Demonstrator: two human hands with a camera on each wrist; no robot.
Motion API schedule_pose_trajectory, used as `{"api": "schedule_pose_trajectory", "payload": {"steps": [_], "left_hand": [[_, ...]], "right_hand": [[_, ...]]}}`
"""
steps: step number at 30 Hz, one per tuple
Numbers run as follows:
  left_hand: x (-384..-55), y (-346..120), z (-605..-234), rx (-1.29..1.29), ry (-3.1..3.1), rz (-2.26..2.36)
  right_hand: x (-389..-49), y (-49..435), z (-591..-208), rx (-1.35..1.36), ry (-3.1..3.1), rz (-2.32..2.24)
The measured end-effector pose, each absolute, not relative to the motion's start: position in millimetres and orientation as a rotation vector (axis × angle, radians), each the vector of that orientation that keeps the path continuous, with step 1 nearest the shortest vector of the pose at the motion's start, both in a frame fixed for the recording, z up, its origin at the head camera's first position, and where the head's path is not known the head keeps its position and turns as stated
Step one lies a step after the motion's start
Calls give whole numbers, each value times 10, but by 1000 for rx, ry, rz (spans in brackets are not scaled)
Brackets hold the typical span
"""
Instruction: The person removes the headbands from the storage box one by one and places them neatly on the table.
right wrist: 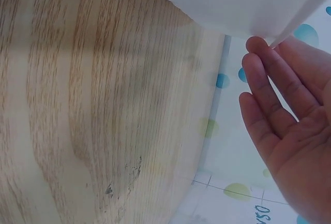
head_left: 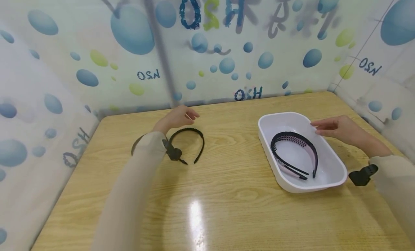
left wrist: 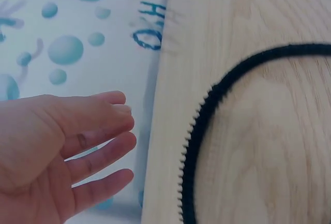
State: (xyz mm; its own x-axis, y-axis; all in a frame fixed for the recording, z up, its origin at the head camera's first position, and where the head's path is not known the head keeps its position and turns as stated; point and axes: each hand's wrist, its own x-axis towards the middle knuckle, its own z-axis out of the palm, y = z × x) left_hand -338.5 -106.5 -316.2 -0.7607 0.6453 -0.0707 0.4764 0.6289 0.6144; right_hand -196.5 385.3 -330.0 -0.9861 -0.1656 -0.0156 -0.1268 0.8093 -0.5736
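Observation:
My left hand point(head_left: 177, 117) hovers over the far left of the table, fingers loosely extended and holding nothing. Just below it lies a black toothed headband point(head_left: 203, 141), whose arc also shows beside the hand in the left wrist view. Another dark headband point(head_left: 134, 144) is mostly hidden behind the left sleeve. On the right, my right hand point(head_left: 345, 130) pinches the rim of a white plastic tray point(head_left: 338, 173), thumb on one side and fingers on the other. Inside the tray are black headbands point(head_left: 299, 136), with some pinkish parts; their overlap hides how many there are.
The wooden table point(head_left: 227, 193) ends at a wall covering point(head_left: 207, 70) printed with blue and green drops along the back and both sides. Light reflects off the table's front middle. Dark camera mounts sit at both wrists.

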Motion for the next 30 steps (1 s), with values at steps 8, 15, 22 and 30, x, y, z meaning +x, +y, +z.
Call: {"api": "schedule_pose_trajectory", "payload": {"steps": [8,15,22,30], "left_hand": [[-3289,-800,-3024,991,2568,841],[-3197,-588,-2931,1027,2550,845],[-3095,-341,-2859,1067,2523,842],[-3050,-73,-2846,1144,2470,837]], "right_hand": [[-1955,3856,-3302,-223,2915,-919],[-1962,3856,-3296,-222,2911,-918],[-1963,3854,-3304,-223,2923,-906],[-1959,3850,-3304,-219,2920,-910]]}}
